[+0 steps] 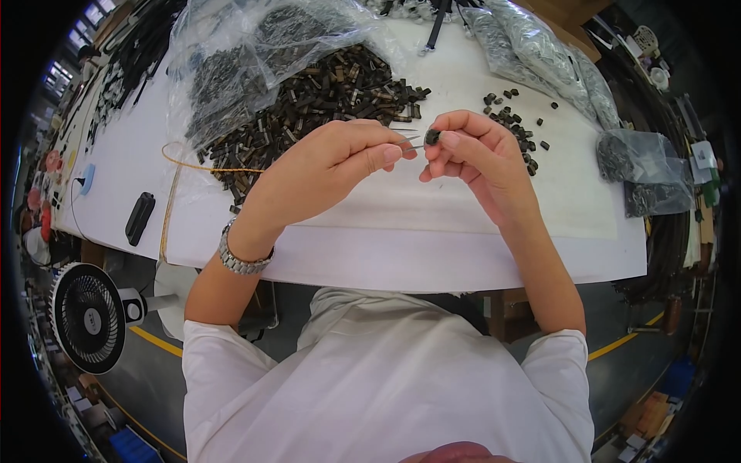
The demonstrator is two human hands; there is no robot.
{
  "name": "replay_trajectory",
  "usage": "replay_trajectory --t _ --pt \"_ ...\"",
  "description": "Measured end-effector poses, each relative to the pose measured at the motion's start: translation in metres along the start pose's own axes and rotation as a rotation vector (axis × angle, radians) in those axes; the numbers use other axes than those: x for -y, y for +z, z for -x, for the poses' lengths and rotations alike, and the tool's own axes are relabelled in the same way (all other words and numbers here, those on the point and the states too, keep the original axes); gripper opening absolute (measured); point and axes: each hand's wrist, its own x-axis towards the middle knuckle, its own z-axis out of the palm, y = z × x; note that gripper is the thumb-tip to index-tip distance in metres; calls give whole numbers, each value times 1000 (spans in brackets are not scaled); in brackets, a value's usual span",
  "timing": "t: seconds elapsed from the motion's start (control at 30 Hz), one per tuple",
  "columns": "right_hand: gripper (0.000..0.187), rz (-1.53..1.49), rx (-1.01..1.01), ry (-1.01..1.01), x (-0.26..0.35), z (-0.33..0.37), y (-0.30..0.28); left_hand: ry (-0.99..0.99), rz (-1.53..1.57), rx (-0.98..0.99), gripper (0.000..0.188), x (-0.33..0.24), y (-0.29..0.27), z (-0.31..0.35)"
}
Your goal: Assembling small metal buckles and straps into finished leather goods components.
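Over the middle of the white table, my two hands meet almost fingertip to fingertip. My left hand (332,158), with a metal watch on its wrist, is closed on thin pointed metal prongs that look like tweezers (414,147). Their tips reach toward a small black part (432,137), which my right hand (480,150) pinches between thumb and forefinger. Whether the tips touch the part I cannot tell. Behind my left hand spreads a large heap of small dark clip-like pieces (340,89). Beyond my right hand lie several small black pieces (515,123), loosely scattered.
Clear plastic bags (224,85) partly cover the heap; more filled bags (532,54) lie at the far right. A yellow cord (171,193) and a black oblong object (140,218) are on the left of the table (463,258). A fan (89,318) stands at lower left.
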Motion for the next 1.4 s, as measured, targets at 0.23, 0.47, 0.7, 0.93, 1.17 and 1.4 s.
replay_trajectory --t 0.23,0.47,0.7,0.93,1.17,1.4 --pt "20 -54 35 49 -1 -1 -2 -48 160 -59 21 0 -3 0" --pt "21 -69 32 74 -3 -2 -3 -151 195 -26 16 -12 -4 1" --pt "21 -61 54 79 -4 0 -1 -159 190 37 16 -15 -4 2" --pt "20 -53 56 107 -7 1 7 -107 263 -61 16 -6 7 -1" --pt "14 399 -22 -176 -5 6 25 -217 543 6 17 -8 1 -4" --pt "8 238 -42 37 -6 18 39 256 -285 -475 15 5 25 -6"
